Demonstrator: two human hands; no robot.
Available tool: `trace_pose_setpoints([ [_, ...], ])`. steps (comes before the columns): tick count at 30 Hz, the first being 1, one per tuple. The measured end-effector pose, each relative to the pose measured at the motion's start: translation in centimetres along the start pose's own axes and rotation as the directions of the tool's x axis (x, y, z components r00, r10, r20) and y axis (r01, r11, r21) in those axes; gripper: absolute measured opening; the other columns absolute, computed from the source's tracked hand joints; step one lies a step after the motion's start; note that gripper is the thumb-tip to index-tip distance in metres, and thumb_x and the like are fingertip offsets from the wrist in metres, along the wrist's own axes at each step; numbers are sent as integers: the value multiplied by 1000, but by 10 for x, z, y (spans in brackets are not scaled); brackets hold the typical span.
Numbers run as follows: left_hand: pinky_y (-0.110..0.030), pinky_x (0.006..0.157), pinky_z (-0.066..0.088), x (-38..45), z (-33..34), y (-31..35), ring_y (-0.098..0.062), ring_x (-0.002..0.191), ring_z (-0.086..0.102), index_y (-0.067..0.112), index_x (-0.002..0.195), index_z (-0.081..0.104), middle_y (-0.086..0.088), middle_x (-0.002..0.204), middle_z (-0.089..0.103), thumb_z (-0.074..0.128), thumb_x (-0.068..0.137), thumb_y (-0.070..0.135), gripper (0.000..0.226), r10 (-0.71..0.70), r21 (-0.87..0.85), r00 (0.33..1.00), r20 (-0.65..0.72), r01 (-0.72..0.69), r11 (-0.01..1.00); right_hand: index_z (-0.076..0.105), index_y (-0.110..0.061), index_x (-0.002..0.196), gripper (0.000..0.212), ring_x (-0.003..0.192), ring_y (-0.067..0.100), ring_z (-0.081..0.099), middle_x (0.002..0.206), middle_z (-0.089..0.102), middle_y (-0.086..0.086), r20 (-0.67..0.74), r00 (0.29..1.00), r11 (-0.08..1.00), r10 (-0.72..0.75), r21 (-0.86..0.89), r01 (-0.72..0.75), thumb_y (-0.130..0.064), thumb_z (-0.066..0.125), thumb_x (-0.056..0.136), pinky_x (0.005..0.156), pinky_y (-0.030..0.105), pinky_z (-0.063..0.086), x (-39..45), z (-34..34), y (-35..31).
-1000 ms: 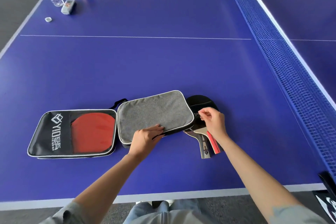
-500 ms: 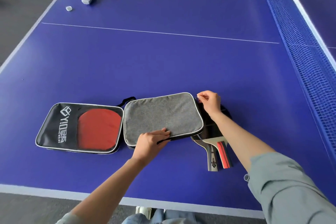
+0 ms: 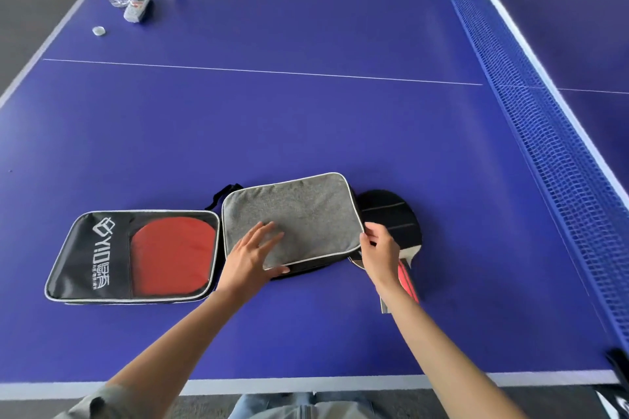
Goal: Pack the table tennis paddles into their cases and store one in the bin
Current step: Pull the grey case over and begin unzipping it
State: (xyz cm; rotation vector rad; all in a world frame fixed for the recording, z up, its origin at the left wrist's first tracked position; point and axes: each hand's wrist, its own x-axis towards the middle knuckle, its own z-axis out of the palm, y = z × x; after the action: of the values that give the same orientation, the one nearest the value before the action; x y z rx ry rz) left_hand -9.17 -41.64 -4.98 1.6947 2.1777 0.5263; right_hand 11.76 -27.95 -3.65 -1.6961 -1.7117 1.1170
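Paddles (image 3: 391,218) lie lower right of centre, half under the grey case (image 3: 292,218). Left hand (image 3: 250,257) presses flat, fingers spread; right hand (image 3: 379,250) pinches the case's edge. A hard tug there could drag the case and knock them.

The table (image 3: 306,119) is showing deep blue with white lines; the closed case (image 3: 292,214) is wearing heathered grey (white piping), the open case (image 3: 88,255) black with a red paddle print, possibly fabric.
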Motion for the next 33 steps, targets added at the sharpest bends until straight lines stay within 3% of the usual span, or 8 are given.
trace_pose_setpoints([
  [3,-49,104,42,2,-3,-4,-32,138,36,19,129,58,-7,144,47,79,71,39,65,86,110,995,54,-91,990,62,0,116,28,107,31,60,113,67,16,-28,999,999,46,-7,-46,-6,44,96,93,37,45,-6,4,-3],
  [7,-40,108,38,8,-6,-1,-22,142,30,25,132,55,3,148,42,64,84,45,53,34,75,996,84,-41,996,62,-4,120,35,115,31,58,123,64,14,-27,983,981,182,67,-180,-4,36,96,100,43,45,-5,5,-8],
  [10,-42,99,46,11,-8,2,-27,137,39,21,131,56,-2,143,49,69,80,45,58,104,141,988,113,-120,983,65,-5,113,32,109,28,58,113,66,12,-27,978,978,207,42,-206,-4,39,93,94,35,46,-3,5,-10],
  [14,-32,50,57,12,-13,14,-30,101,69,13,105,74,-9,110,71,91,50,36,62,193,319,975,109,-218,922,44,-17,57,35,70,25,47,61,48,4,23,978,978,208,-13,-207,-2,40,89,64,29,33,1,8,-11],
  [18,-25,27,44,19,-15,22,-19,64,72,8,73,76,-5,76,75,90,44,18,33,295,437,955,11,-270,858,54,-9,65,30,71,24,50,69,55,10,47,969,969,243,29,-245,-4,39,91,65,30,36,2,8,-14],
  [22,-30,32,47,20,-21,26,-31,51,67,3,77,74,-11,71,73,79,63,2,15,177,281,984,-17,-165,945,66,-5,101,27,94,26,59,98,66,14,71,965,961,251,106,-257,-12,40,95,87,37,50,-1,10,-16],
  [26,-38,58,46,22,-36,24,-42,77,66,6,102,67,-14,89,72,56,92,18,19,63,191,998,-11,-60,980,54,-8,127,33,113,30,59,124,60,13,101,969,949,226,201,-242,-15,52,95,98,47,49,-12,15,-17],
  [33,-36,58,44,26,-94,30,-38,71,62,13,96,64,-8,79,70,53,94,25,17,74,141,978,-194,-47,989,71,-7,96,34,94,29,67,101,72,16,-2,998,984,68,167,-67,10,43,86,86,44,55,10,-7,-27],
])
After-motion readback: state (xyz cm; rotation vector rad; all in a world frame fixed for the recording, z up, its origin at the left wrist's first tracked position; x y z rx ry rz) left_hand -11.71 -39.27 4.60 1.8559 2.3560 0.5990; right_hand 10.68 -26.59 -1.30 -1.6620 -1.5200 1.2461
